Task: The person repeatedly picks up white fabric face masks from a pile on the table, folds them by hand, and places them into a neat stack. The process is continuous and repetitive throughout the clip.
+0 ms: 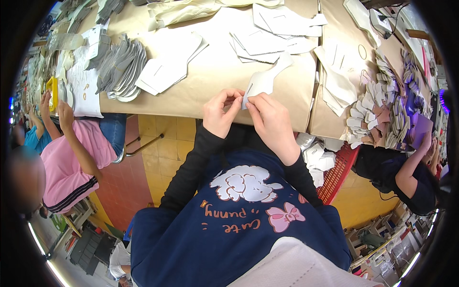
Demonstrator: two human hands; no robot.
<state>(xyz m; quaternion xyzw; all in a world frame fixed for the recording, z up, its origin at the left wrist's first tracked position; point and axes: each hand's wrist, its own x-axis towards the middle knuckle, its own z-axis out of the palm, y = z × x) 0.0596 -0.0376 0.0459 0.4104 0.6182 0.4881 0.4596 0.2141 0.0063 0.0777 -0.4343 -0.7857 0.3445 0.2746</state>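
A pale, flat, curved cut piece [262,82] with a dark slit mark near one end lies at the front edge of the table, its narrow tail pointing away from me. My right hand [273,123] pinches its near end between thumb and fingers. Close against the same end, my left hand [221,113] has thumb and forefinger pressed together; whatever is between those fingertips is too small to make out. Beyond the piece sits a loose stack of similar pale pieces [267,40], and left of it another small stack [165,69].
Grey pieces [125,67] fan out on the left of the paper-covered table [186,103]. More pale pieces [334,81] and a crowded pile [368,110] lie right. A red basket [338,174] stands below the right table edge. Co-workers sit at both sides, one in a pink shirt [79,148].
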